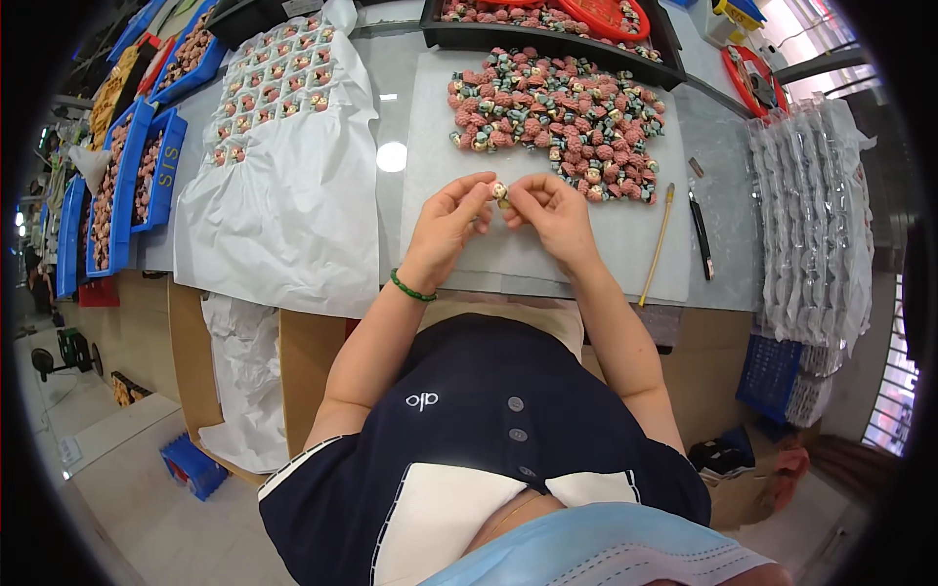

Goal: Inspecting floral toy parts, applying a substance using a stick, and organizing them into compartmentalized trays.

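Note:
Between my fingertips, over the white sheet on the table, is a small painted figurine (pixel 500 191) with a pale face. My left hand (pixel 454 215) pinches it from one side, a green bead bracelet on that wrist. From the other side my right hand (pixel 549 210) grips it too, thumb and forefinger together. Just beyond my hands spreads a large pile of similar figurines (pixel 576 117) with pink, bumpy tops and grey-green parts. To the left, a white compartment tray (pixel 278 78) holds many figurines in its cells, its near part covered by thin white paper (pixel 283 220).
A black tray (pixel 547 41) with more figurines and red dishes stands at the far edge. Right of my hands lie a thin brush (pixel 658 244) and a black pen-like tool (pixel 701 234). Clear plastic trays (pixel 811 220) are stacked at right. Blue bins (pixel 122 195) stand at left.

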Tool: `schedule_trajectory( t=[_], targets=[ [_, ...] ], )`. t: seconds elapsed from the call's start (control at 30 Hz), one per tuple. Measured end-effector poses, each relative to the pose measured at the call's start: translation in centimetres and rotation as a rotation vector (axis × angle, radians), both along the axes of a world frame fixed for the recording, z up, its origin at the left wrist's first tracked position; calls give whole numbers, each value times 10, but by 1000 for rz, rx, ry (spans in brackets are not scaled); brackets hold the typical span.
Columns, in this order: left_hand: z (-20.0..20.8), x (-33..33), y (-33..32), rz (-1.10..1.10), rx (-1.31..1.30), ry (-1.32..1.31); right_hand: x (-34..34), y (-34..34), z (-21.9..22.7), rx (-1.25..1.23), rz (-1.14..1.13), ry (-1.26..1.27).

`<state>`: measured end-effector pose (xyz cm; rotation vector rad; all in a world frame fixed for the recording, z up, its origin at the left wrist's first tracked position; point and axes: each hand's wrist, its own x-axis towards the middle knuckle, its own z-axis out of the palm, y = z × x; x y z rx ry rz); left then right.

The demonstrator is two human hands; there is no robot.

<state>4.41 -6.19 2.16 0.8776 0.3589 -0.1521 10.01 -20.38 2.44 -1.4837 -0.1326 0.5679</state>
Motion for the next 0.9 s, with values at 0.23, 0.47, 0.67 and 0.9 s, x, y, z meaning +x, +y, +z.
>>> schedule_trajectory(
  t=[0.23,0.47,0.67,0.9],
  targets=[
    [-7,4,-10,-150,131,-74,-26,-14,-5,214,-156,117],
    [-3,5,-19,-165,-148,-10,-23,-38,-5,-150,-74,-668],
    [-1,4,-22,-186,-303,-3,-27,-45,-7,-50,-118,-584],
    [4,2,-23,-47,-106,-13,-27,-46,-3,-4,-163,-517]
  ],
)
